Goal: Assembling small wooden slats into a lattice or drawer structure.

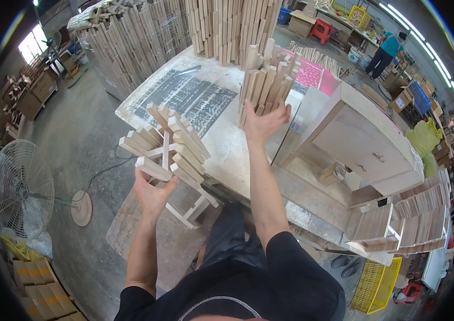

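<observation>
My left hand (151, 195) has its thumb and fingers around the near end of a pale wooden stick (154, 168). That stick lies with several others in a white rack (195, 211) at the table's near left edge. Farther off on the table, my right hand (263, 124) is against an upright bundle of wooden sticks (261, 85). Its thumb is on the bundle's left and its fingers reach round the right; the sticks partly hide the fingertips.
Tall stacks of sticks (232, 29) stand behind on the table (221, 152). A wooden machine housing (366, 139) fills the right side. More strips (419, 214) lie on a rack at right, above a yellow crate (374, 286). A floor fan (21, 187) stands left. A person (387, 53) works far right.
</observation>
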Demonstrator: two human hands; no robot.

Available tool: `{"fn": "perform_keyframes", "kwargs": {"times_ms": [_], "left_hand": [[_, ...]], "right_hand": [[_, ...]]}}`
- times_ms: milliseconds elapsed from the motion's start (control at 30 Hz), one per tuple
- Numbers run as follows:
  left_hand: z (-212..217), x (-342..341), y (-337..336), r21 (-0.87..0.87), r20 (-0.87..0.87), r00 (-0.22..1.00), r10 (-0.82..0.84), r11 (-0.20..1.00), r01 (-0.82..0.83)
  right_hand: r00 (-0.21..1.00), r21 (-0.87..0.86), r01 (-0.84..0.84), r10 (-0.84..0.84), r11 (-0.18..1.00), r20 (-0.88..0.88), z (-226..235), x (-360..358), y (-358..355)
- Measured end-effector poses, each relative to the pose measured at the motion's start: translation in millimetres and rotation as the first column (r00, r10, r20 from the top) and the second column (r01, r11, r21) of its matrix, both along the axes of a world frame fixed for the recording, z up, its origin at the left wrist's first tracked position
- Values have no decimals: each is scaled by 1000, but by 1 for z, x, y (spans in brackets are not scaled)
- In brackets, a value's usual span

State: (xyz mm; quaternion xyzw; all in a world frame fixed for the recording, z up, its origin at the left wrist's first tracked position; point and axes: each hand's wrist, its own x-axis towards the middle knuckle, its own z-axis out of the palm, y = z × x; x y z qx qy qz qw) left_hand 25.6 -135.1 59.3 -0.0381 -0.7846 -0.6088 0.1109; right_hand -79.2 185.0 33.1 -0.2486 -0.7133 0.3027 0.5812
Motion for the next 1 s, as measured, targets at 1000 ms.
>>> {"fn": "perform_keyframes", "kwargs": {"times_ms": [1000], "left_hand": [[-22,-9,-16,10,27,990,-138,990,138]], "right_hand": [[898,-542,-375,440,752,-11,-76,6,59]]}}
